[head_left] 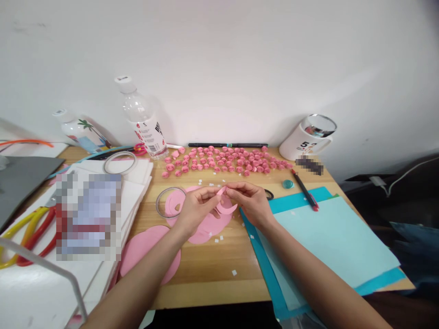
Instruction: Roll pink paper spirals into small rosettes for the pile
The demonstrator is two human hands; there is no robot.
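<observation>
My left hand [194, 208] and my right hand [249, 201] meet over the middle of the wooden desk [219, 265]. Both pinch a curling pink paper strip [224, 201], which hangs in a loop between the fingertips. Under the hands lie pink paper discs [206, 228], and a larger pink disc [144, 249] lies nearer me. Behind the hands, several small rolled pink paper roses [222, 162] are spread in rows.
A tape roll [163, 201] sits left of my hands, another tape roll [120, 163] on white sheets. Two plastic bottles [142, 121] and a white mug [308, 137] stand by the wall. Blue paper sheets [329, 237] lie right, with a pen [305, 189]. Scissors [30, 228] lie far left.
</observation>
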